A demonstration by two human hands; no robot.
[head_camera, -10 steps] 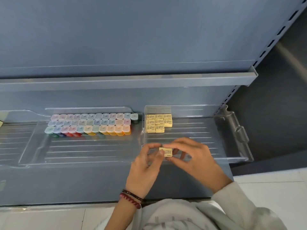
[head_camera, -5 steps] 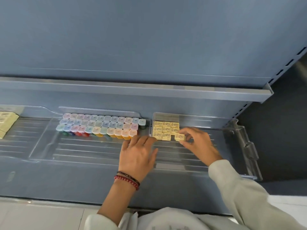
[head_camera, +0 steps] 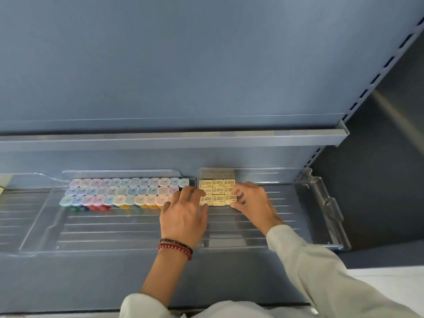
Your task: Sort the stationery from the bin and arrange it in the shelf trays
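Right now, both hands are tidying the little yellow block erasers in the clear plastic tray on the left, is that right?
Not quite. The head view shows the little yellow block erasers in the clear plastic tray on the right; the left tray holds colourful lidded pots. The left hand and right hand do touch the erasers.

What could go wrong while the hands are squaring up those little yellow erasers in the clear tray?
Squeezed between the left hand and right hand, the erasers might buckle out of their neat rows. The left hand also reaches across the end of the coloured pots next door; drawing it back carelessly could topple some.
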